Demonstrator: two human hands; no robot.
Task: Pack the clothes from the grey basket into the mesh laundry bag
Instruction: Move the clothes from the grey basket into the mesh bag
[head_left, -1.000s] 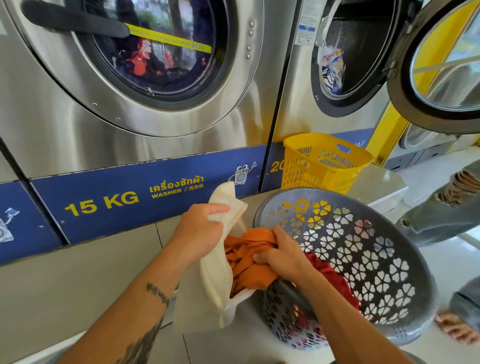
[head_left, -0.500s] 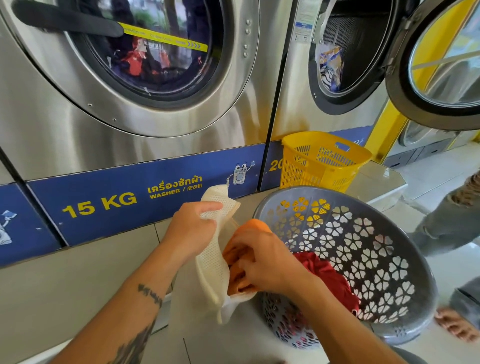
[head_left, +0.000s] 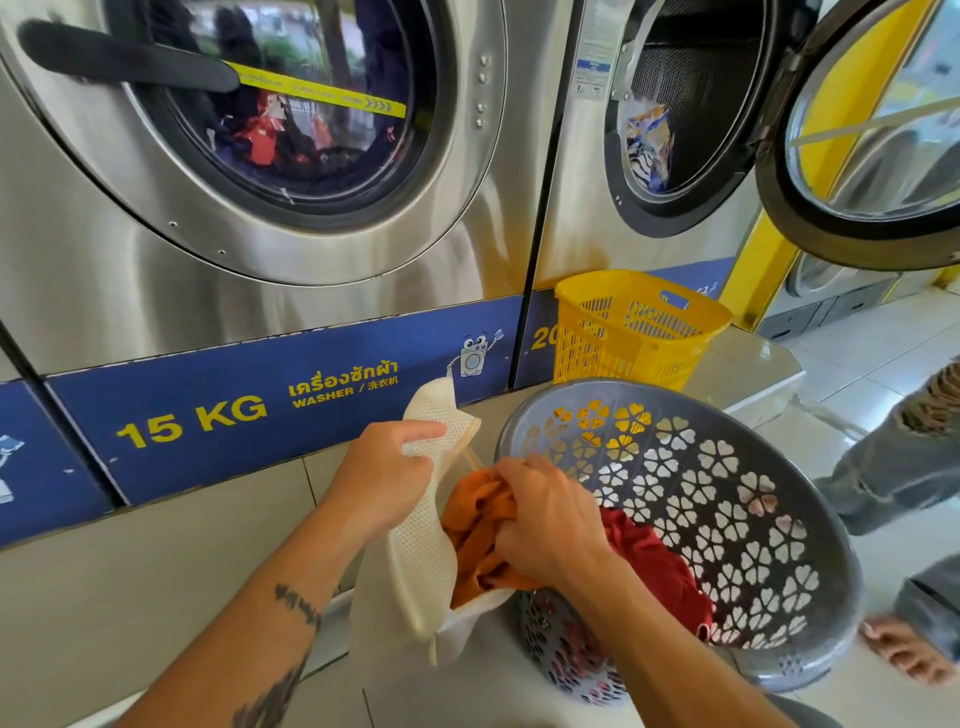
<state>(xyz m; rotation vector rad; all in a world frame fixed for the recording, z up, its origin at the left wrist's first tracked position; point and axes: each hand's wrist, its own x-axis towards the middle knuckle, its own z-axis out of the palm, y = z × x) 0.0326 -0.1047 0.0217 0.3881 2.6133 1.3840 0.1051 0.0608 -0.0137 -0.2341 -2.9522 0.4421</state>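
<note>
Fronting steel washers (head_left: 270, 291), a pale tiled ledge (head_left: 156, 587) carries the round grey perforated basket (head_left: 779, 519). Left hand (head_left: 384, 478) grips the cream mesh laundry bag (head_left: 421, 561); right hand (head_left: 550, 525) clutches the orange garment (head_left: 475, 525), now further inside the bag than a second ago.

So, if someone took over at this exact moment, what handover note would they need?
Left hand grips the edge of the mesh laundry bag, holding its mouth open beside the grey basket.
Right hand grips the orange garment, bunched at the bag's mouth and partly inside.
Done: orange garment brought to the bag, not yet fully in.
Left: push it in, then pack the red garment lying in the basket and anything under it.
</note>
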